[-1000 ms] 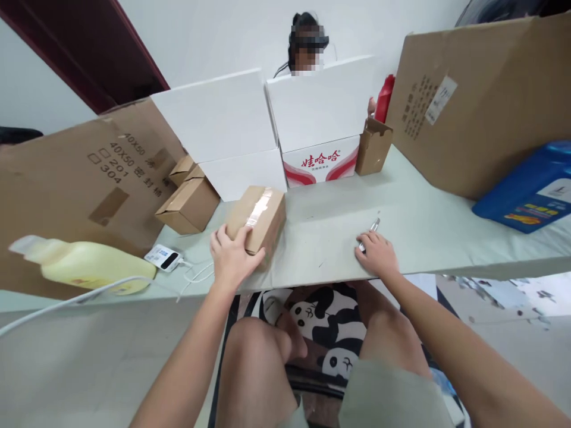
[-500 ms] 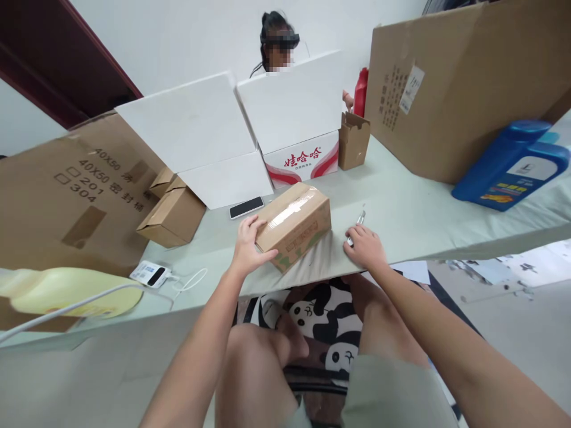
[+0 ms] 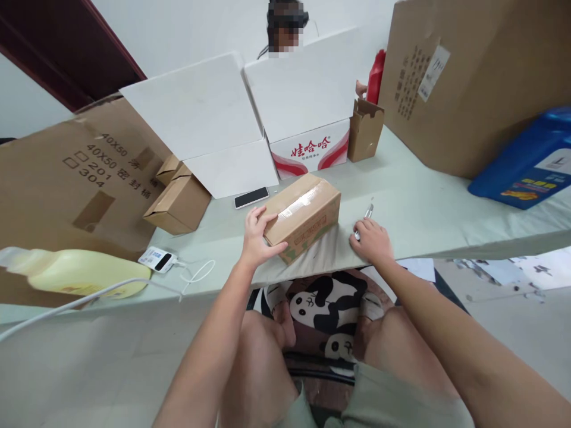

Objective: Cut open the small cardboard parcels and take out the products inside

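Note:
A taped cardboard box [image 3: 310, 220] lies near the table's front edge, its top flaps closed under clear tape. My left hand [image 3: 260, 241] grips its near left end, with the thumb on the side and the fingers over the top edge. To the right of the box, my right hand [image 3: 373, 240] rests on the cloth, fingers curled over a slim utility knife [image 3: 369, 210]. The knife's tip points away from me, and most of its handle is hidden under the fingers. Box and knife are apart.
A phone [image 3: 252, 197] lies behind the box, before white panels [image 3: 191, 104] and a red-printed carton [image 3: 310, 156]. Small brown boxes [image 3: 178, 205], a yellow bottle [image 3: 89, 270] and a cabled device [image 3: 157, 260] are left. A blue bottle [image 3: 526, 163] stands right. Another person sits opposite.
The whole view has shifted slightly, so the table things appear higher and mostly further right. Both hands keep their holds on the box and the knife.

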### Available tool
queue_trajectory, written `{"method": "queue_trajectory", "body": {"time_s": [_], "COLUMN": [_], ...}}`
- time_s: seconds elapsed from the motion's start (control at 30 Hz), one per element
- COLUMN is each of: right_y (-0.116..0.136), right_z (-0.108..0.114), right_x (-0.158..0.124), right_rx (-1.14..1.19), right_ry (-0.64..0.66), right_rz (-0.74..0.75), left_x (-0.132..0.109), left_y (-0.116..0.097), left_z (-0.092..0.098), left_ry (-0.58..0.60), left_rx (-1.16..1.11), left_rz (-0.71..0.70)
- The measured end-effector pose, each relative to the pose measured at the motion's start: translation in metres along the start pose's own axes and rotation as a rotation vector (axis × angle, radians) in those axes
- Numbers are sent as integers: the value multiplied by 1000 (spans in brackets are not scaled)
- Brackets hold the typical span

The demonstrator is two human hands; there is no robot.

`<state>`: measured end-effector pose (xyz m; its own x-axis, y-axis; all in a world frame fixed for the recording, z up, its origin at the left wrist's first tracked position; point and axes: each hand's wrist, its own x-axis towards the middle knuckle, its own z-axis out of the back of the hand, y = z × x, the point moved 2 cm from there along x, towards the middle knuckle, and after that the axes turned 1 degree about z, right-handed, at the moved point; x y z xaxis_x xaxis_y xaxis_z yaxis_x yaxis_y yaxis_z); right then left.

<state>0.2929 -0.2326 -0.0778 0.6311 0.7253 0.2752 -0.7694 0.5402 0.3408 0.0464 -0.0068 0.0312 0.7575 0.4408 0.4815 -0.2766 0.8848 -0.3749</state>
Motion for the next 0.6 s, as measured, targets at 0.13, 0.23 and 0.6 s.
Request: {"method": "queue_trajectory", "body": {"time_s": [0.13, 0.23, 0.6], "right_y": [-1, -3, -11], "right_z": [-2, -2, 0], "right_x": [0, 0, 2], "right_rx": [5, -11, -36], "right_ry": [-27, -34, -65], "right_rz": [-2, 2, -46], "left_x": [-10, -17, -29], "left_y": [-16, -21, -25], "left_z": [-6, -10, 5], "left_ry": [-78, -147, -218], "left_rx": [21, 27, -136], "left_rz": [-5, -29, -88]}}
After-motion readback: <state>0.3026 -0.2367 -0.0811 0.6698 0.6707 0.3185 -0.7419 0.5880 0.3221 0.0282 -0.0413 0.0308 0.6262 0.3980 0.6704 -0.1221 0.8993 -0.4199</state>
